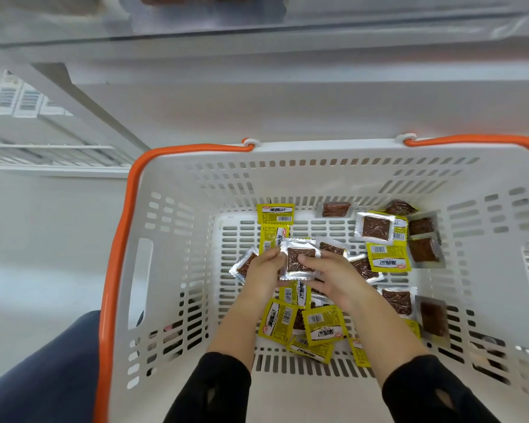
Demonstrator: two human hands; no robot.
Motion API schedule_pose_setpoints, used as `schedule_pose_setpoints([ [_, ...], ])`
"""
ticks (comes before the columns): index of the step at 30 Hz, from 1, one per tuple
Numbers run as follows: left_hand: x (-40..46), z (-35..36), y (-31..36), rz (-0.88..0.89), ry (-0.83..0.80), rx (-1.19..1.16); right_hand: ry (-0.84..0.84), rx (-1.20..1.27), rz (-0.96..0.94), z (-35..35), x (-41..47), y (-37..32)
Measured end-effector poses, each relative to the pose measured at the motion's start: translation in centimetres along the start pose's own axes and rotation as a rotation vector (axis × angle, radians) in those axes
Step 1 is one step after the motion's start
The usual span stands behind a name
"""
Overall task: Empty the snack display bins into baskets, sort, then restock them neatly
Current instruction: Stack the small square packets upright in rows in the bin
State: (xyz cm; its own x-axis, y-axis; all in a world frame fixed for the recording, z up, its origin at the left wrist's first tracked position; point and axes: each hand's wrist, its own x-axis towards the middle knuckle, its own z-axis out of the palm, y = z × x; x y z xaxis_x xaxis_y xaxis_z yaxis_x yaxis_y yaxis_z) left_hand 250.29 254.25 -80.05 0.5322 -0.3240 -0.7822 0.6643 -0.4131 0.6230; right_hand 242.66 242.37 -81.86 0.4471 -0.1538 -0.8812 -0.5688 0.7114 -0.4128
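Observation:
A white slotted basket (pixel 171 270) with orange handles holds several small snack packets, some yellow, some clear with a brown square inside. Both my hands reach down into it. My left hand (pixel 261 274) and my right hand (pixel 333 274) together pinch a small stack of clear brown-square packets (pixel 298 256) near the basket's middle. Another clear packet (pixel 243 264) sticks out under my left hand. Yellow packets (pixel 322 325) lie below my wrists, and more brown ones (pixel 376 228) lie at the right.
A white display shelf (pixel 287 96) runs across the top, right behind the basket. Wire shelving (pixel 43 154) with barcoded boxes sits at the far left. My dark trouser leg (pixel 43 361) shows at the lower left, beside the basket.

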Motion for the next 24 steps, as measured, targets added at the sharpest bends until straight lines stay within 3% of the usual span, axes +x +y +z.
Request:
schedule_pose_setpoints([
  [4, -0.3, -0.4, -0.2, 0.036, -0.150, 0.014, -0.034, 0.143, -0.019, 0.0, 0.2, -0.3],
  [10, -0.2, 0.0, -0.3, 0.072, -0.055, -0.063, 0.054, 0.087, -0.099, -0.2, 0.1, -0.6],
  [15, 0.0, 0.2, -0.1, 0.028, 0.061, -0.267, 0.133, 0.258, -0.144, 0.0, 0.0, -0.8],
  [18, 0.0, 0.0, -0.1, 0.015, 0.027, -0.354, 0.146, 0.311, -0.164, 0.4, -0.2, -0.8],
  [24, -0.3, -0.1, -0.3, 0.015, -0.038, -0.355, 0.189, 0.147, -0.184, 1.2, -0.4, -0.9],
])
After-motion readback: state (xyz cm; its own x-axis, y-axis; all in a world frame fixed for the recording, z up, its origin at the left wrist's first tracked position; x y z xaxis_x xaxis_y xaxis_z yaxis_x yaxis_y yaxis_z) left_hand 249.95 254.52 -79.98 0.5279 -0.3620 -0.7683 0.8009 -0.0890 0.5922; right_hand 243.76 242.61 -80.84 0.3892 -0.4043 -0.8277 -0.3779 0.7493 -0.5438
